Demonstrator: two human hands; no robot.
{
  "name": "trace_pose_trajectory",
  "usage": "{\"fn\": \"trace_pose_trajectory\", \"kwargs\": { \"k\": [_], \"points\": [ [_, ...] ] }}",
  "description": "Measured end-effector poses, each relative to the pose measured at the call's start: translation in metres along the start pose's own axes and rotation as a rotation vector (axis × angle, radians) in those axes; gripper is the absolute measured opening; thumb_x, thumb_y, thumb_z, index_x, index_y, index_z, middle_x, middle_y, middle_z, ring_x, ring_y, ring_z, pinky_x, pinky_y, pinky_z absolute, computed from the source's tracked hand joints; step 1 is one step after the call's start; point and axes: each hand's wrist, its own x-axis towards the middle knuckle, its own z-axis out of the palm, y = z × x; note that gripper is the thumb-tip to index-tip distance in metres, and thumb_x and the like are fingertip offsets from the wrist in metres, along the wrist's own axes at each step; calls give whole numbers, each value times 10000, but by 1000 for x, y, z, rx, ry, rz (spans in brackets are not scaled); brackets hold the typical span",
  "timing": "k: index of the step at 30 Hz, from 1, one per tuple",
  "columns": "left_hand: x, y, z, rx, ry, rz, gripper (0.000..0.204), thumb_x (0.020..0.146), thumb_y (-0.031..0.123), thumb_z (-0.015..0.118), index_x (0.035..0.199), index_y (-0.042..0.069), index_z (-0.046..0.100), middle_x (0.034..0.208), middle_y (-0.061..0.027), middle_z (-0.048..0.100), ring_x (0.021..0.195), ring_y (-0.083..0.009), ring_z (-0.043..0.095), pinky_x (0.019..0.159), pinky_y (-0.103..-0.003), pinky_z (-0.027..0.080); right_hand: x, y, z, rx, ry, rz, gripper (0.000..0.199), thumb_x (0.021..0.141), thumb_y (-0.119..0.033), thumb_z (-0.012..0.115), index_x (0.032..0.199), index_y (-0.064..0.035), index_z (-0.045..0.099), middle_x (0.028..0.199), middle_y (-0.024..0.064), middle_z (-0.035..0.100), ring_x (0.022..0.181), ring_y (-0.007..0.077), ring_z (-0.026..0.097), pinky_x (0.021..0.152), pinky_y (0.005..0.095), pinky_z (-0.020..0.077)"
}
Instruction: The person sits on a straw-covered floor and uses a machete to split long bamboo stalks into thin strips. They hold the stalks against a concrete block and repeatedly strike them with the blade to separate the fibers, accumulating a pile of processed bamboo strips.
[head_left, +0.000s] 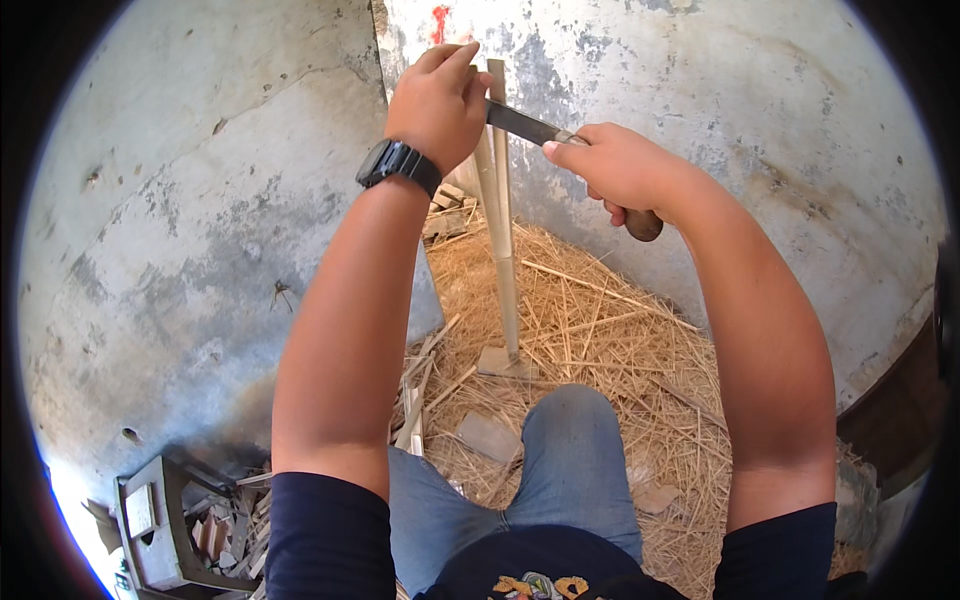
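Observation:
A split length of bamboo [504, 285] stands upright in front of me, its foot on a small flat block [497, 362] on the floor. From about midway up it parts into two halves. My left hand [435, 110], wearing a black wristwatch [400, 165], is closed at the top of the left half, its fingers partly hiding that end. In my right hand [625, 175] is a large knife [522, 123] with a wooden handle, gripped firmly. Its dark blade slants up and left across the split, and the tip is hidden behind my left hand.
Straw-like shavings and thin strips [590, 310] cover the floor. Peeling walls [640, 90] meet in a corner ahead. At lower left sits a grey open box [165, 560] beside wood scraps [225, 535]. A flat slab [488, 437] lies near my knees.

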Motion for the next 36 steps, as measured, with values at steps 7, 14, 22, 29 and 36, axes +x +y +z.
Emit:
{"fn": "trace_pose_trajectory", "kwargs": {
  "k": [7, 14, 22, 29, 36],
  "points": [
    [18, 0, -10, 120, -191, -184, 218, 937, 190, 648, 1110, 142, 770, 966, -130, 756, 869, -285, 730, 831, -369, 573, -16, -15, 14, -279, 150, -78, 441, 1027, -410, 510, 1108, 16, 590, 784, 145, 628, 713, 252, 655, 655, 412, 526],
    [29, 22, -20, 89, -322, -212, 256, 884, 280, 704, 1079, 133, 782, 893, -108, 766, 805, -241, 732, 784, -356, 578, -22, 11, 26, -300, 209, -70, 467, 1022, -380, 511, 1237, 26, 597, 966, 220, 709, 890, 324, 712, 776, 425, 559],
    [21, 48, -50, 15, -318, -334, 203, 861, 215, 718, 1006, 97, 797, 905, -135, 770, 774, -241, 734, 749, -352, 592, -46, 20, 29, -56, 103, -101, 454, 1009, -412, 534, 1153, 12, 613, 826, 128, 658, 713, 212, 636, 700, 399, 535],
    [16, 82, -104, 138, -222, -361, 182, 885, 100, 695, 995, -29, 762, 859, -165, 756, 729, -207, 712, 707, -307, 589, -49, 27, 59, -48, 291, -503, 446, 986, -436, 569, 980, 6, 629, 744, 138, 627, 646, 237, 609, 631, 410, 489],
    [-20, 74, -131, 164, -227, -507, 182, 897, 96, 698, 997, -46, 756, 857, -180, 752, 729, -206, 710, 704, -302, 588, -25, 24, 117, -4, 234, -558, 432, 983, -411, 603, 943, 20, 590, 690, 149, 602, 661, 261, 592, 638, 415, 478]
  ]
}}
